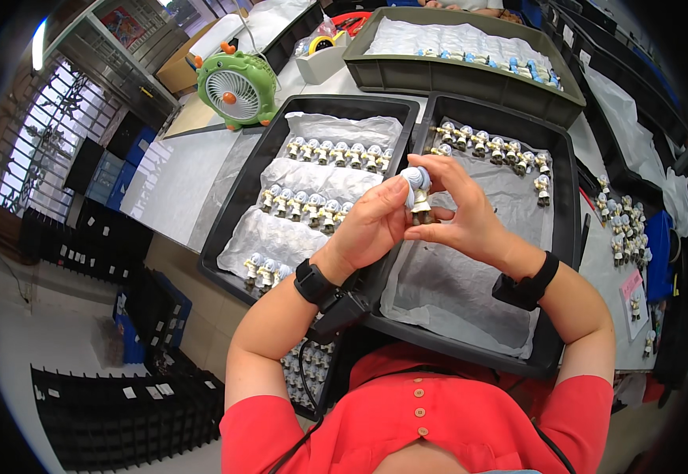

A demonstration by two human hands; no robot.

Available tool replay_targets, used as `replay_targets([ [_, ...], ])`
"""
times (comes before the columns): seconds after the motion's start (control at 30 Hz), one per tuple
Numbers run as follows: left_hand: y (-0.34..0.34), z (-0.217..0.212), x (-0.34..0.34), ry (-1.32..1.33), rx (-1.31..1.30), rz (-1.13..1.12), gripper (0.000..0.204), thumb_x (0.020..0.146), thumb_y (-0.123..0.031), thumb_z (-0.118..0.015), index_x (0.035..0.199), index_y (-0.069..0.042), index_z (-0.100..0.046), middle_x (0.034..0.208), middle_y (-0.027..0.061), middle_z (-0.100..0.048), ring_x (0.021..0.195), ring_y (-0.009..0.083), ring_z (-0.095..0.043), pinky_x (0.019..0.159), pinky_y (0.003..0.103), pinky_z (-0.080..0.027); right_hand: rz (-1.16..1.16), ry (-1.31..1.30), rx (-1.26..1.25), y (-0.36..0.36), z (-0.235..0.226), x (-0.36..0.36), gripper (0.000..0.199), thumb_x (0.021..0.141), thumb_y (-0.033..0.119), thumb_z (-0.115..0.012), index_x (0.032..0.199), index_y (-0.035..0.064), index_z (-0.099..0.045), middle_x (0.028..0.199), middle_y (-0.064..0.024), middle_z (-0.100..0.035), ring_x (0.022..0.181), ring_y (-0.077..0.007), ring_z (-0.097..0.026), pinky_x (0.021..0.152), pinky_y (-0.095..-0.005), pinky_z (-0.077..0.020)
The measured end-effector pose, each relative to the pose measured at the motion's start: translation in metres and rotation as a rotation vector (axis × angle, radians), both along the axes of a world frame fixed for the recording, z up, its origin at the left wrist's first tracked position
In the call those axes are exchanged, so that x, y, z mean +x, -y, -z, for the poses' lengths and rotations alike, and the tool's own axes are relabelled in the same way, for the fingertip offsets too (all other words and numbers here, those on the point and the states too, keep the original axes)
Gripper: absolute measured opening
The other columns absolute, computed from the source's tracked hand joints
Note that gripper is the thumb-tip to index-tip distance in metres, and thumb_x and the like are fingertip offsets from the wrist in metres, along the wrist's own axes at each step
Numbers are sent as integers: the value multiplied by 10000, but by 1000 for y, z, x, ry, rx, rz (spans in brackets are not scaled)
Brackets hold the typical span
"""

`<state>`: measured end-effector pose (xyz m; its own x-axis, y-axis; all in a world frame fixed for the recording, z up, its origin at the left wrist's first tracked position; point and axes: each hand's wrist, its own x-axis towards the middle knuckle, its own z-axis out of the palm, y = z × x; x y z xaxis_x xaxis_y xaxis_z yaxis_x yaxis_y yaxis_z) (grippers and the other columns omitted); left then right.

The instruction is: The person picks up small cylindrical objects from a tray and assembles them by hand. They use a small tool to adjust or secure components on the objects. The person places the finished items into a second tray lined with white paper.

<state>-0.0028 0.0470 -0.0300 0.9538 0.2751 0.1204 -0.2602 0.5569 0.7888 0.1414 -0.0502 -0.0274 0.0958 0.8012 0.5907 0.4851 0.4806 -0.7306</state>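
Observation:
Between both hands is a small figurine (420, 197) with pale blue hair, a cream outfit and dark feet, held upright above the gap between two black trays. My left hand (374, 217) grips it from the left, thumb against the hair. From the right, my right hand (466, 209) closes fingers and thumb around its head and feet. The left black tray (237, 201) holds rows of similar figurines (312, 209) on white paper. In the right black tray (569, 237), more figurines (482, 144) stand along the far side of a paper sheet (454, 292).
A green fan (237, 88) stands beyond the left tray. Behind both trays is a large olive bin (454, 85) with blue-haired figurines. Loose figurines (626, 229) crowd the table at right, near a pink-and-white card (633, 296). Black crates (123, 419) stand at lower left.

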Motion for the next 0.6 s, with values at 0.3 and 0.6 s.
replay_targets([
  [0.3,-1,0,-1,22,-1,-39,473,973,-360,-362,1308,-29,-317,1196,125,-490,1068,313,-552,847,386,-511,58,225,211,-3,4,5,512,598,84,-810,1044,72,-558,1166,-103,-492,991,-258,-521,850,-330,-442],
  [0.6,-6,-10,-2,10,-49,-62,432,942,-215,-498,1326,-108,-333,1157,74,-516,1023,253,-591,840,374,-509,146,201,72,-1,1,6,412,633,49,-766,1007,65,-592,1116,-103,-547,1050,-250,-525,894,-352,-424],
])
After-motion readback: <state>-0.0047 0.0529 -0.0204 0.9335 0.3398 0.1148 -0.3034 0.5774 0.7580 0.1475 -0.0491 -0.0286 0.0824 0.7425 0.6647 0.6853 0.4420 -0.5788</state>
